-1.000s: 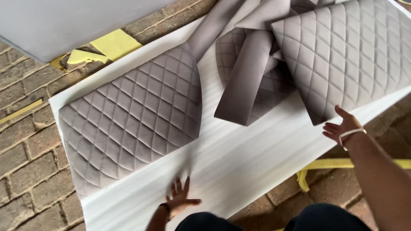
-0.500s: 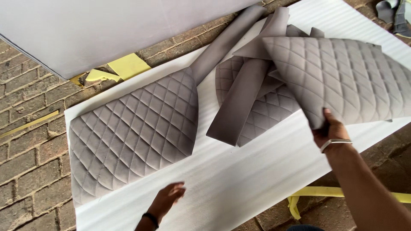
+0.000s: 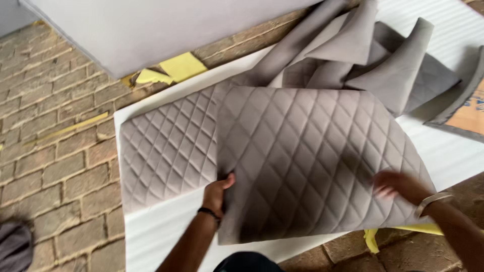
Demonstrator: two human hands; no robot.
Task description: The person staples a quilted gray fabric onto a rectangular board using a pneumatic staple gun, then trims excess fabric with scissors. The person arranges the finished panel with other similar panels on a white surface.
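A grey quilted panel (image 3: pixel 307 156) with a diamond stitch pattern lies across the white foam sheet (image 3: pixel 161 231), partly over a second quilted panel (image 3: pixel 166 151) at its left. My left hand (image 3: pixel 218 192) grips the near left edge of the upper panel, thumb on top. My right hand (image 3: pixel 398 185) is blurred and rests flat on the panel's right part, fingers spread. A bracelet sits on that wrist. Loose grey fabric flaps (image 3: pixel 363 55) trail from the panel's far side.
A brick floor (image 3: pixel 55 151) surrounds the sheet. A large grey board (image 3: pixel 151 30) lies at the back, with yellow foam scraps (image 3: pixel 176 68) beside it. Another upholstered piece with an orange-brown underside (image 3: pixel 466 113) shows at the right edge. Yellow tape (image 3: pixel 373 239) lies near my right arm.
The right quilted panel has been pulled leftward and laid over part of the left panel. My left hand moved from the foam sheet onto the panel's edge; my right hand now lies flat on it.
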